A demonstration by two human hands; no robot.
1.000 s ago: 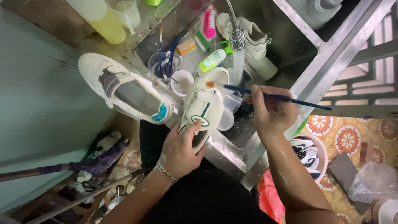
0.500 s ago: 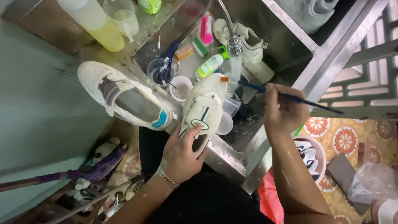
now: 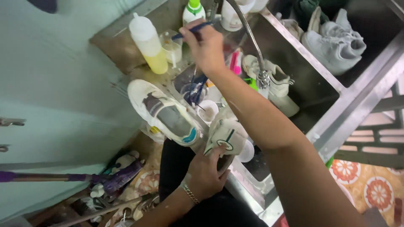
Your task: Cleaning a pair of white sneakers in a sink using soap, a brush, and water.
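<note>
My left hand [image 3: 206, 173] grips the heel end of a cream sneaker [image 3: 226, 134] with a green stripe, holding it over the edge of a steel sink [image 3: 324, 111]. My right hand [image 3: 205, 45] reaches far across the sink and pinches a thin blue paintbrush [image 3: 194, 28], its tip over a clear cup [image 3: 171, 48] next to a squeeze bottle of yellow liquid [image 3: 147, 42]. My right forearm crosses over the sneaker's toe and hides it.
A second white sneaker [image 3: 164, 112] lies on the sink's left rim. A cup of brushes [image 3: 192, 91], a small white cup [image 3: 208, 109], a green-capped bottle [image 3: 193, 10], a faucet [image 3: 256, 54] and more sneakers [image 3: 332, 42] crowd the sink. A purple-handled mop [image 3: 63, 177] lies on the floor.
My right hand has swung with the brush from the right of the sneaker to the far left, up to the clear cup. The view has tilted upward. My left hand still holds the sneaker.
</note>
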